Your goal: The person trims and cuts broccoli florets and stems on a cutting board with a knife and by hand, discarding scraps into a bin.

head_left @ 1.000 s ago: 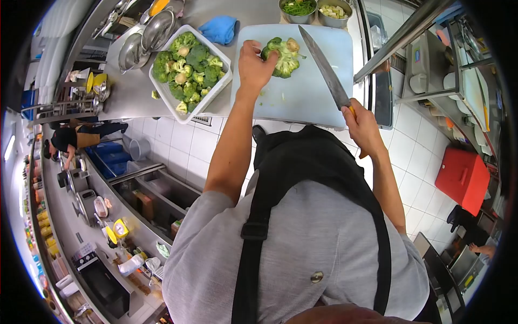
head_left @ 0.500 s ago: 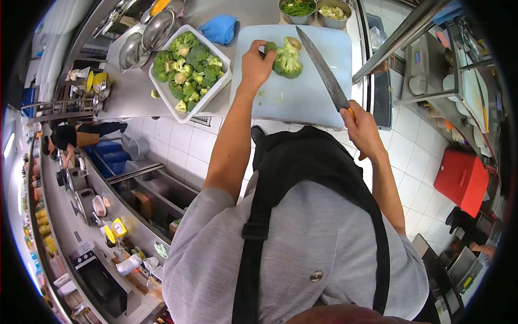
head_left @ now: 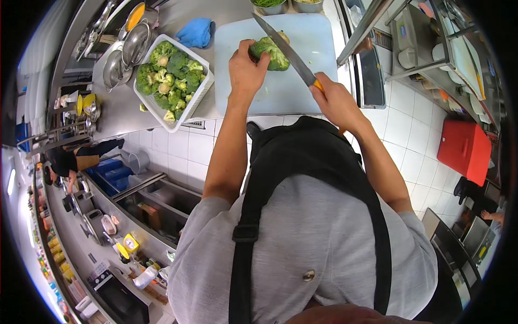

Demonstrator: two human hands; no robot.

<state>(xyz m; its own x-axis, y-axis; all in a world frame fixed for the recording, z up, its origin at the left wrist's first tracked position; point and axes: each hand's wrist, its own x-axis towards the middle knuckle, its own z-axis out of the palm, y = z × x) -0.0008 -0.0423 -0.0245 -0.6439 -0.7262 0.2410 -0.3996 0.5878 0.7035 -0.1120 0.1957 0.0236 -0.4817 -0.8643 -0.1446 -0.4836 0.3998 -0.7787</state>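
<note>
A head of broccoli lies on the pale blue cutting board. My left hand is closed on its left side, with thumb and fingers around the green top. My right hand grips the orange handle of a large kitchen knife. The blade slants across the right part of the broccoli and hides some of it; whether it touches cannot be made out. Left of the board, a white plastic basket holds many broccoli florets.
A blue cloth lies behind the basket. Metal strainers stand at the far left of the steel counter. Beyond the board are two metal bowls of cut vegetables, one with green pieces. Another person is at the left.
The knife has moved left and now crosses over the broccoli. My left hand has closed on the broccoli, which sits turned differently. The whole view has shifted slightly.
</note>
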